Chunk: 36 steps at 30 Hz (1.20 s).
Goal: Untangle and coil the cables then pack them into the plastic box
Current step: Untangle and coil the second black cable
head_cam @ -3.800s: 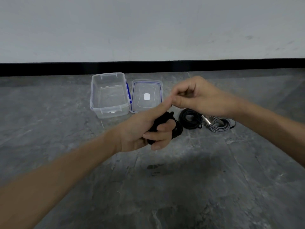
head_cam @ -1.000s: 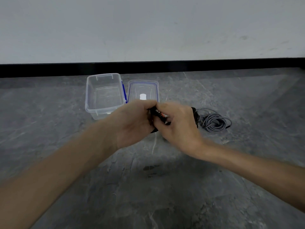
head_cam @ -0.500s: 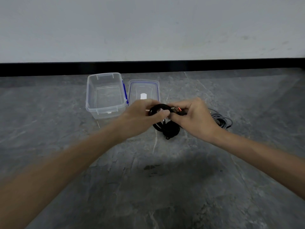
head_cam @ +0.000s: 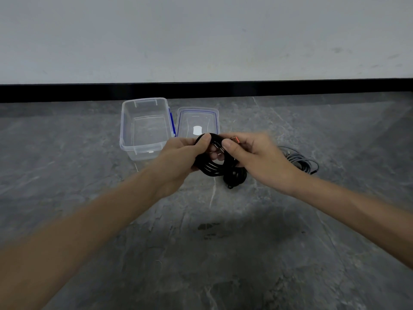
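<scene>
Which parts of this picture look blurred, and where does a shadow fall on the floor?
Head view: the right hand and both forearms smear with motion blur; the clear plastic box stays fairly sharp; a soft dark shadow lies on the grey stone floor below the hands.

Black coil (head_cam: 214, 168) now looser, opened out.

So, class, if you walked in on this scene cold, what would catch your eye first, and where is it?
First, the two hands meeting mid-frame: the left hand and right hand share a grip on a coiled black cable. Behind them, the empty plastic box sits beside its lid. A grey cable lies on the floor at right.
</scene>
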Tool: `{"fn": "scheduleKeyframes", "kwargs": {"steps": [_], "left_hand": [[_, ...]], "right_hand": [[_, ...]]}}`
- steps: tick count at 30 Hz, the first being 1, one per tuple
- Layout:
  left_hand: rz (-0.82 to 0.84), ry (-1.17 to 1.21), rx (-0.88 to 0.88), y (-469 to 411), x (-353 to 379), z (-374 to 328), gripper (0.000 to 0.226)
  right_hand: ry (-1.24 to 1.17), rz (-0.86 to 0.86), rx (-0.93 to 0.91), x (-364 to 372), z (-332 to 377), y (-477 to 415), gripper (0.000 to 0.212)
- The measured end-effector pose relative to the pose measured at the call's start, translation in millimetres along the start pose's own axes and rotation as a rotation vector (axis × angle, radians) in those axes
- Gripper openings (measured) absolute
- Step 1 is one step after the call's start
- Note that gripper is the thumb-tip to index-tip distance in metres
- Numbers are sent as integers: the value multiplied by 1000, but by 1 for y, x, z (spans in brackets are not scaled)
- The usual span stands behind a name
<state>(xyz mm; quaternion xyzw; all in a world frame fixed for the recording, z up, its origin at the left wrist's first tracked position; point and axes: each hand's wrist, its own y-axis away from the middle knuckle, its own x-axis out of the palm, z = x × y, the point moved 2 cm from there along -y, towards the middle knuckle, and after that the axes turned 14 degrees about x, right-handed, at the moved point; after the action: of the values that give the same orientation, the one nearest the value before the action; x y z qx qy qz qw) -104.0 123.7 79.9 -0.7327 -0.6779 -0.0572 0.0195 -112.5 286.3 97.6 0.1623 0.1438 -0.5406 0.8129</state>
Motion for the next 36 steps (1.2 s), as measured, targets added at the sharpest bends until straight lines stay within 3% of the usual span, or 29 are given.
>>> {"fn": "scheduleKeyframes", "kwargs": {"steps": [3, 6, 8, 14, 17, 23, 36], "left_hand": [[7, 175, -57, 0, 1, -1, 25], [18, 263, -33, -2, 3, -3, 15], [17, 258, 5, -2, 3, -1, 22], [333, -433, 385, 0, 1, -10, 36], [432, -564, 442, -3, 0, -13, 39], [315, -932, 589, -8, -2, -8, 42], [328, -1027, 781, -4, -8, -4, 28]], "right_hand": [[-204, 112, 94, 0, 3, 2, 25], [-270, 106, 120, 1, 3, 2, 28], [-272, 75, 126, 2, 3, 2, 29], [-183, 64, 153, 3, 2, 2, 26], [-187, 71, 185, 4, -1, 1, 25], [-180, 83, 192, 5, -4, 2, 23], [-297, 128, 291, 7, -5, 0, 25]]}}
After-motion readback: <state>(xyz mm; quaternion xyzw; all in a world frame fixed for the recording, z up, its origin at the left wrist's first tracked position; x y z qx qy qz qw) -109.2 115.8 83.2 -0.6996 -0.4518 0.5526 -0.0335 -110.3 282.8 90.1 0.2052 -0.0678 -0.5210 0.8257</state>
